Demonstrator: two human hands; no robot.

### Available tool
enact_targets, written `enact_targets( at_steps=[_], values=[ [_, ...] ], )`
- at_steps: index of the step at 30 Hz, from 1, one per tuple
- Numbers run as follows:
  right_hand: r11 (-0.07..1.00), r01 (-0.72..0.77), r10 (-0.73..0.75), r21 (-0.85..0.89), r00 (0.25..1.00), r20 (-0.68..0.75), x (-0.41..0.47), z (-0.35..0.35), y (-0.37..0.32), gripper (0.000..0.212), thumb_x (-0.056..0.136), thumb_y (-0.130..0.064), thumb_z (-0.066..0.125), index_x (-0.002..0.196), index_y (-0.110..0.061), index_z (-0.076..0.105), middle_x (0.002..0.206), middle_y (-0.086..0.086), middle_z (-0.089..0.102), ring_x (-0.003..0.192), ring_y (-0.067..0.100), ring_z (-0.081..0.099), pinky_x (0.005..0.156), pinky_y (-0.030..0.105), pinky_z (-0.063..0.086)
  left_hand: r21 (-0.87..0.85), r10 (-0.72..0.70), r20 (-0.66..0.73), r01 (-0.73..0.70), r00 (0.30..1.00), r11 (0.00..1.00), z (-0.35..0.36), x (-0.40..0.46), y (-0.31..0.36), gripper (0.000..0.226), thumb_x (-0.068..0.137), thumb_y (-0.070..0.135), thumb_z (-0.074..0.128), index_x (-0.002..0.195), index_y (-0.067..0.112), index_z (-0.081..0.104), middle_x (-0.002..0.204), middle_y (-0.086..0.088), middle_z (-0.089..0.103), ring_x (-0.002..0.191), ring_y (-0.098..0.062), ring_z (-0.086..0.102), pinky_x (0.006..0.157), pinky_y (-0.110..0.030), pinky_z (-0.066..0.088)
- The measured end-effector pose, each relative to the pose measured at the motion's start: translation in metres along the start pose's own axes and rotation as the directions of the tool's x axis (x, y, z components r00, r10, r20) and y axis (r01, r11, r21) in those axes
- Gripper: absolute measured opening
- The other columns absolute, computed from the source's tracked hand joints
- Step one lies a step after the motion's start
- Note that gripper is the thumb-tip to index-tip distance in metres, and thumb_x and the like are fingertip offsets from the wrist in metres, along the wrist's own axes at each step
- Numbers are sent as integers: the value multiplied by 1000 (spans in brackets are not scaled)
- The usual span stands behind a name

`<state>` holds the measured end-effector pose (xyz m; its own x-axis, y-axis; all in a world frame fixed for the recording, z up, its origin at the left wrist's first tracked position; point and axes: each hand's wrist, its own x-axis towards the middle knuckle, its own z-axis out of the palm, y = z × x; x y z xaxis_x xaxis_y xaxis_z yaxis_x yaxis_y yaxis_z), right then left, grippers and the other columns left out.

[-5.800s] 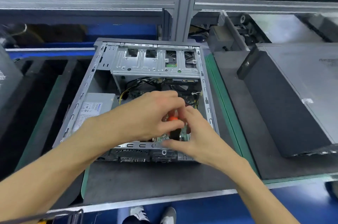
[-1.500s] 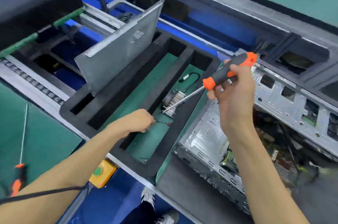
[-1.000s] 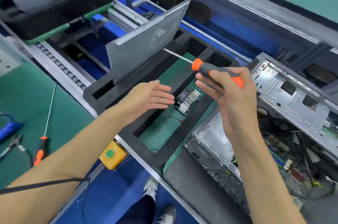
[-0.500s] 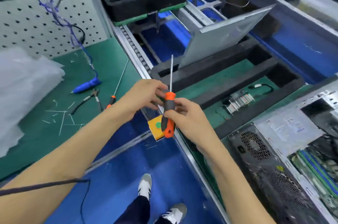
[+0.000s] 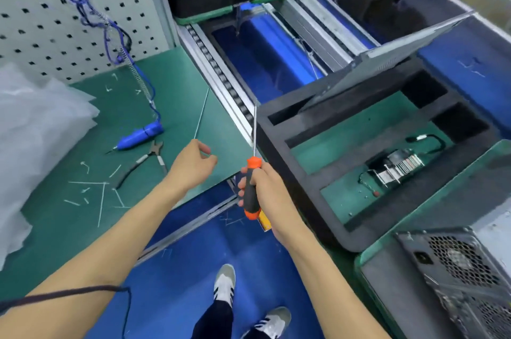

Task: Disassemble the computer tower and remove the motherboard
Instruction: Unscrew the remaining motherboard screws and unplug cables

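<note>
Screwdriver point(image 5: 252, 186) upright in right hand point(image 5: 265, 189), orange-black handle, thin shaft

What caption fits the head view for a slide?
Right hand grips an orange-black screwdriver upright beside the foam tray; left hand hovers over the green bench.

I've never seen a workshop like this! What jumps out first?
The orange-and-black screwdriver stands out, held upright in the right hand at the middle. To its left, a blue tool and pliers lie on the green mat. The grey computer tower sits at bottom right.
</note>
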<state>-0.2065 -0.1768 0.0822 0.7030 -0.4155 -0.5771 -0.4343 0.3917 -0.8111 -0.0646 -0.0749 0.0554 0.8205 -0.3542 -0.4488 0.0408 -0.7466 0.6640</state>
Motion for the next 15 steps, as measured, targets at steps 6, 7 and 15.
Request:
enact_targets(
  at_steps=[6,7,15],
  values=[
    [994,-65,64,-83,998,-7,40,31,17,16,88,-27,46,95,-22,59,66,-6,61,61,14,57,65,36,52,262,-49,-10,49,999,964,3,45,-54,49,84,24,70,123,7,45,123,-18,48,117,-34,47,102,-44,41],
    [992,-69,69,-104,998,-8,45,34,20,14,93,-25,47,96,-22,60,65,-7,61,61,12,58,65,34,52,274,-46,-6,46,999,961,4,50,-60,54,83,24,72,125,6,43,126,-19,44,118,-35,45,103,-44,40],
    [985,-97,92,-141,995,-43,61,40,29,15,99,-19,45,96,-20,60,66,-6,62,57,11,57,63,30,53,463,-78,76,34,994,886,12,75,-78,35,86,23,67,106,7,43,104,-19,64,95,-38,62,81,-43,51]
  ],
)
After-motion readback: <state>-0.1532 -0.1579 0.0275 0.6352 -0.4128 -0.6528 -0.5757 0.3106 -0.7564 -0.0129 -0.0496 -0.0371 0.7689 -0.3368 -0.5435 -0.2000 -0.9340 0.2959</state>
